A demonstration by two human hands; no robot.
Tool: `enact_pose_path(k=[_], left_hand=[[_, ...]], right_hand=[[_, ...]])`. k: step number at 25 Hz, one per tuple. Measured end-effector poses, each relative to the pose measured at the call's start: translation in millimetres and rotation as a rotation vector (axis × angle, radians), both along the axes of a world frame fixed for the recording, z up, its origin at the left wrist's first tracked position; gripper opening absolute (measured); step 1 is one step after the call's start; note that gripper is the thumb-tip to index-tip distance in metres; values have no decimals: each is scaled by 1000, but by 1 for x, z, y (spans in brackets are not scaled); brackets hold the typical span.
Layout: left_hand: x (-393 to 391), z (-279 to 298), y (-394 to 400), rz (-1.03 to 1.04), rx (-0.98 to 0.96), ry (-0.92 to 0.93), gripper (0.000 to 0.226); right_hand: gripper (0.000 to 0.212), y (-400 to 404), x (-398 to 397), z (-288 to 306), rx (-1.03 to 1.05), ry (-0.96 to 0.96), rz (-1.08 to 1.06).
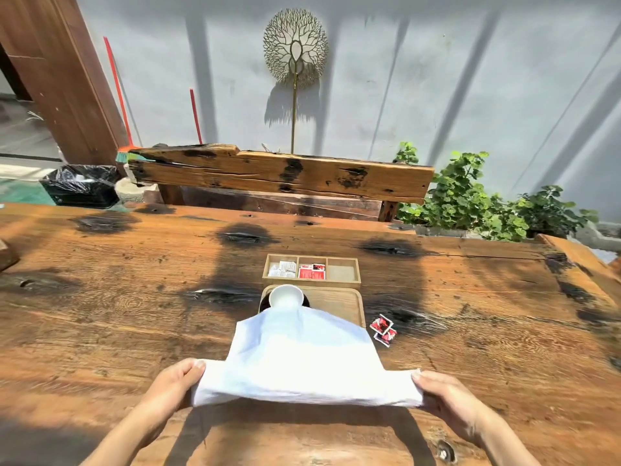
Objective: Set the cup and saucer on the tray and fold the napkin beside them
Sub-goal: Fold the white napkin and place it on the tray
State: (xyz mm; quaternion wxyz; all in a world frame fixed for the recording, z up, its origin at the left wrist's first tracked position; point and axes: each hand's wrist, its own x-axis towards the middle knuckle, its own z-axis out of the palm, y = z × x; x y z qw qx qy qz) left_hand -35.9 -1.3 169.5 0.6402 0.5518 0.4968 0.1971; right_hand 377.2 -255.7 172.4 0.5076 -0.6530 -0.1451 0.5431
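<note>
A white napkin [302,358] is stretched above the table between both hands. My left hand [171,385] pinches its near left corner and my right hand [447,398] pinches its near right corner. The far part of the cloth drapes over the near edge of the wooden tray [339,301]. A white cup [285,295] stands on a dark saucer [305,300] at the tray's left end. The napkin hides the near side of the saucer and part of the tray.
A three-compartment wooden box [342,272] with white and red sachets sits just behind the tray. Two red sachets [383,327] lie on the table right of the tray. A wooden bench [279,173] stands beyond the table's far edge, with plants [470,196] at the right.
</note>
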Motion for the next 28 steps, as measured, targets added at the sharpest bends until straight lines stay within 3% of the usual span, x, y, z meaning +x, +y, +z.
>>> enact_pose_path(k=[3,7,11,19,28], left_hand=[[-11,-9,-21,-1,-43,100,26],[-31,-31,-30,-38,35,263,28],[-35,-45,-33,-4,80,341,32],[-42,-75,-43,153,-8,369,30],[-30,-96,-30,273,31,370,39]], right_hand=[[39,-9,-6,-10,-86,-16,46],[53,-15,-12,-21,-190,-61,120],[31,-11,-22,-25,-245,-130,84],[26,12,-45,-58,-266,-291,-33],[22,51,-59,-100,-399,-540,-110]])
